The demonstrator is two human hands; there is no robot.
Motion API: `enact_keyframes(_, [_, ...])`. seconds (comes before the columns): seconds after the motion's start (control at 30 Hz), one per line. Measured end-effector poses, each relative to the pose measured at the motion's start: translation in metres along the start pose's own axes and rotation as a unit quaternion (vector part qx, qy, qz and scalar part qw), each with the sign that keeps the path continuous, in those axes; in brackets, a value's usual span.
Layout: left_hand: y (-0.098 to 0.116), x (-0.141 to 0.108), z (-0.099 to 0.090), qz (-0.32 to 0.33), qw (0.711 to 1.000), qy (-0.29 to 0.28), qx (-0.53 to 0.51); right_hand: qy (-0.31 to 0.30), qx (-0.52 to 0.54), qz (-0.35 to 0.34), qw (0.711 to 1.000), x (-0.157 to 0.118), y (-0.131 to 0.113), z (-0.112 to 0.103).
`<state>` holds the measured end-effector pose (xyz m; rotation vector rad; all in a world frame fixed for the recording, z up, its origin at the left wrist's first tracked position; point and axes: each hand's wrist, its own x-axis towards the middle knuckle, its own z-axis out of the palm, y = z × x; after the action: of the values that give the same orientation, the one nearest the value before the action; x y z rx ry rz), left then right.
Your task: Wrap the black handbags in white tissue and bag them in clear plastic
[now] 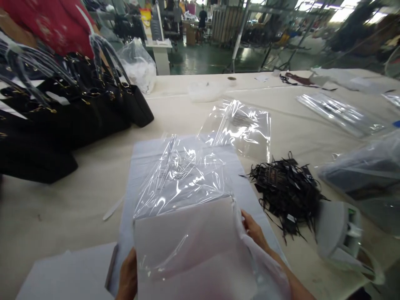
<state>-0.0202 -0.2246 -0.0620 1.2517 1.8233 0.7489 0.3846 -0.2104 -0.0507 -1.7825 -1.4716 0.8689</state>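
A clear plastic bag [178,179] surrounds a flat, pale wrapped item [190,246] at the bottom centre. The bag's loose end lies forward over a light blue-white sheet [125,237]. At the item's left edge is my left hand [128,273], its fingers closed on the bagged item and partly hidden behind it. My right hand [254,229] grips the item's right side, with the fingertips near the bag's edge. Another clear plastic bag [246,129] lies flat just beyond the sheet.
Black handbags [93,112] stand at the left, near a person in red [46,25]. A pile of black tags [287,191] and a white tape dispenser [334,233] lie at the right. White card [68,273] is lower left; more clear bags [340,112] lie right.
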Motion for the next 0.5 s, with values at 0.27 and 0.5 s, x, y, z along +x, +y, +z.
enact_keyframes(0.27, [-0.008,-0.002,0.001,0.006,0.999,0.0,0.04,0.063,-0.142,-0.04,0.987,0.004,0.022,0.011])
enact_keyframes(0.5, [-0.003,0.003,0.001,0.019,0.99,-0.004,0.14,-0.006,-0.201,-0.02,0.979,0.022,0.028,0.014])
